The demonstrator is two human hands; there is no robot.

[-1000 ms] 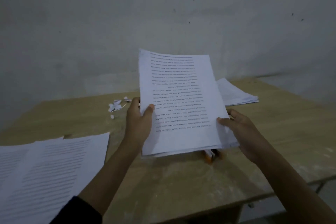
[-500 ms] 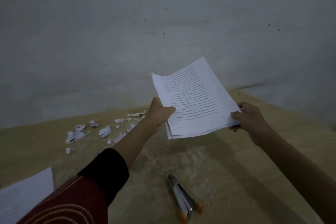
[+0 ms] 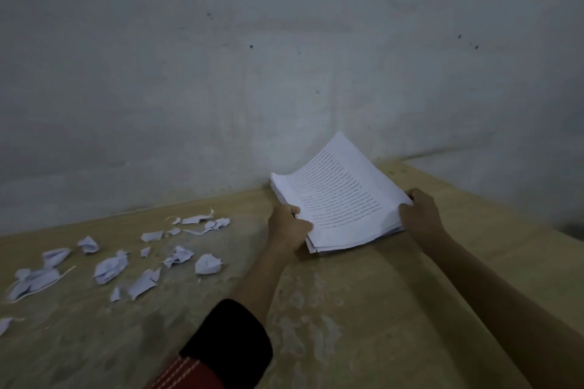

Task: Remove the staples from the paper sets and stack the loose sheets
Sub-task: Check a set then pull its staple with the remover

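A sheaf of white printed sheets (image 3: 339, 196) lies low over the far right part of the wooden table (image 3: 363, 309), its far edge curling up toward the wall. My left hand (image 3: 289, 226) grips the sheaf's near left edge, thumb on top. At the right edge, my right hand (image 3: 420, 215) pinches the sheets. I cannot tell whether the sheaf rests on another pile beneath it. No stapler or staple remover is in view.
Several torn and crumpled white paper scraps (image 3: 110, 268) are scattered over the left of the table. A grey wall (image 3: 284, 73) stands right behind the table's far edge. The table's right edge runs diagonally at the right.
Both hands carried the sheaf from upright in front of me, away and to the right, down to the far right of the table. The view shifted right; the stapler and left-hand sheets left the frame.
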